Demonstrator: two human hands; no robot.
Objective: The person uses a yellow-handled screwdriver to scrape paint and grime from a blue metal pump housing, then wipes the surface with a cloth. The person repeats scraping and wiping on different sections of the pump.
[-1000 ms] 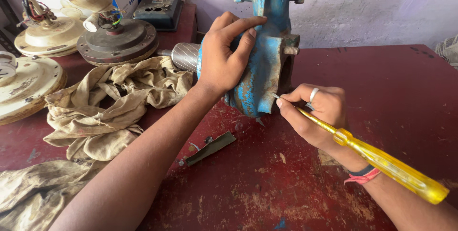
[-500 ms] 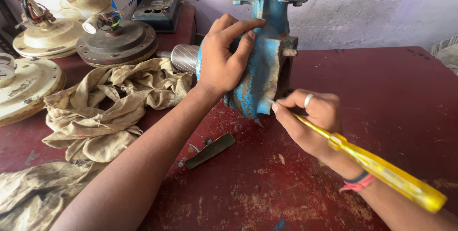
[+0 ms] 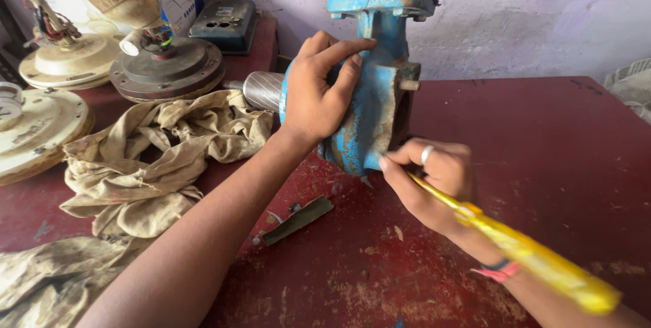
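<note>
The left hand (image 3: 319,97) is gripping the blue cast pump housing (image 3: 369,91), likely heavy, rigid and rough, best held by its body, while the right hand (image 3: 434,179), at five o'clock, is pinching a yellow screwdriver (image 3: 529,253).

Scuffed dark-red table (image 3: 542,138) against a pale, patchy lilac wall (image 3: 529,16) — daylit, perhaps.

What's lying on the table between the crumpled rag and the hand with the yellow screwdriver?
In the head view, a small greenish metal strip lies on the red table between the rag and the right hand, with the left forearm crossing above that stretch.
</note>
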